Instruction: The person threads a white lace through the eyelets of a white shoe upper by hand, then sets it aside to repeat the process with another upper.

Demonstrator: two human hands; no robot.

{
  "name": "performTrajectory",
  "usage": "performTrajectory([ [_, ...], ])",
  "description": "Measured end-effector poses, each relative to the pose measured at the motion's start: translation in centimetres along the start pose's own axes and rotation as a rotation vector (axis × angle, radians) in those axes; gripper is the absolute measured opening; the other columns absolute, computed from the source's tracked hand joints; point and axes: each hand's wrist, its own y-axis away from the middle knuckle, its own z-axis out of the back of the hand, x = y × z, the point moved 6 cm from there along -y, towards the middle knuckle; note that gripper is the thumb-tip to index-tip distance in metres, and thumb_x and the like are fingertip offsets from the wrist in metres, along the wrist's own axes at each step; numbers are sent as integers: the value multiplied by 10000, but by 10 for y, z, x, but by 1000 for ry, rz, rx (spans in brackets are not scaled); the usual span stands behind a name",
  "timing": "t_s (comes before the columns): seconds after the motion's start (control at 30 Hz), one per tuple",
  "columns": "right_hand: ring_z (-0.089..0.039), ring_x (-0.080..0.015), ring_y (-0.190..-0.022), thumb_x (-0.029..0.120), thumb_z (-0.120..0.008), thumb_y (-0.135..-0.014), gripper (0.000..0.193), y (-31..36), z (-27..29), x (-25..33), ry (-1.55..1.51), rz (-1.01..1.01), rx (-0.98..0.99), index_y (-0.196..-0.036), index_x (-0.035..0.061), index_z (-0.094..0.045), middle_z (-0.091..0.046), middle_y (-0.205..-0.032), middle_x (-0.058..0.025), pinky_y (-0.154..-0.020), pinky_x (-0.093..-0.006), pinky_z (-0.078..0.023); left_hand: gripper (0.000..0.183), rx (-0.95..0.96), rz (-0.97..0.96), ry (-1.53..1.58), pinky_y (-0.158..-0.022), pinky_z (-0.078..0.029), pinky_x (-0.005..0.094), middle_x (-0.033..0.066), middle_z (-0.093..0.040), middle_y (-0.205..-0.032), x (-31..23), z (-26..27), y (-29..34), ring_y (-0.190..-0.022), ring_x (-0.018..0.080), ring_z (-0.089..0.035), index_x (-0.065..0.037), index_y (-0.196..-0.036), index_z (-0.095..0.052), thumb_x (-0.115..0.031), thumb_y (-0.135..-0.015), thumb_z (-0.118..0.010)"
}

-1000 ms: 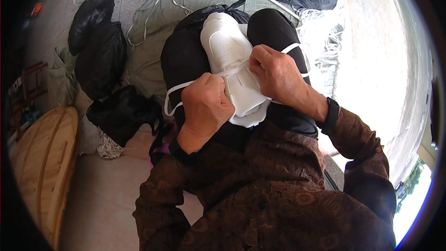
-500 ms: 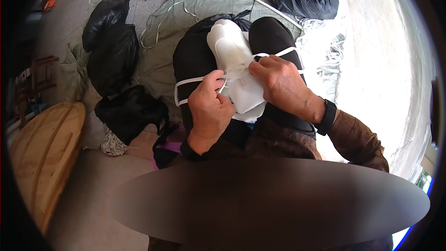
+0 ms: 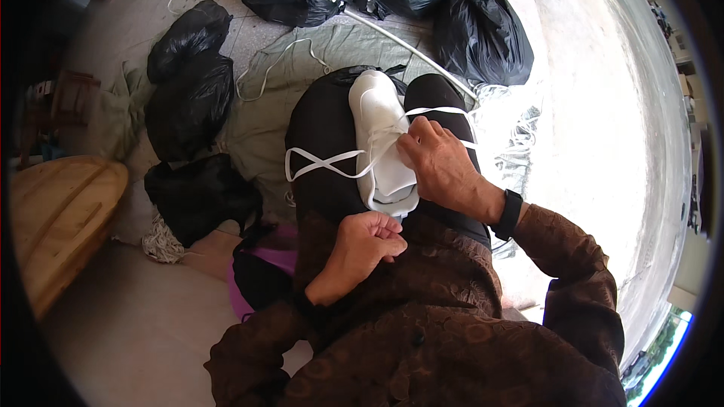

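A white lace-up shoe [image 3: 371,105] lies across my lap between my dark-covered thighs, its toe pointing away and its heel toward me. White shoelace [image 3: 326,161] loops out from both sides, crossing itself over my left thigh. My right hand [image 3: 445,162] is closed at the right side of the shoe, fingertips by the tongue and lacing; the exact spot they grip is hidden. Just below the heel my left hand [image 3: 360,249] is closed, thumb and fingers curled together. Whether anything small is in it cannot be made out.
Black plastic bags [image 3: 486,38] stand at the far side and along the left. A greenish sheet [image 3: 256,117] covers the floor, with a white pole [image 3: 411,49] on it. A wooden board [image 3: 68,211] is at left. White cords [image 3: 516,124] lie at right, a purple-and-black item [image 3: 264,275] by my left leg.
My left hand has left the lacing and drawn back toward me, below the heel. My right hand stays at the shoe. A clear, wispy piece between the hands no longer shows.
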Motion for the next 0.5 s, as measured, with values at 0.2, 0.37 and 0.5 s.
performTrajectory([
  [0.2, -559, -284, -905, 112, -657, -761, 149, -19, -16, -5, 333, 125, 3, -872, 18, -623, -539, -958, -149, -799, -414, -465, 416, 103, 161, 228, -735, -562, 293, 156, -685, -951, 5, -13, -13, -809, 184, -679, 116, -1207, -553, -77, -882, -728],
  [0.37, -586, -304, -978, 53, -682, -720, 109, -19, 29, 45, -141, 152, 16, -821, 71, -648, -569, -999, -131, -789, -418, -486, 535, 204, 315, 674, -824, -557, 359, 183, -665, -1063, 29, -19, -25, -892, 220, -674, 58, -1385, -423, -39, -909, -648],
  [0.5, -682, -290, -946, 0, -767, -708, 215, -7, 44, 40, -487, 42, -16, -890, 97, -706, -667, -987, -84, -713, -372, -576, 453, 184, 205, 1043, -890, -540, 393, 169, -637, -1169, 23, -26, -34, -990, 248, -655, -32, -1380, -426, -117, -978, -617],
])
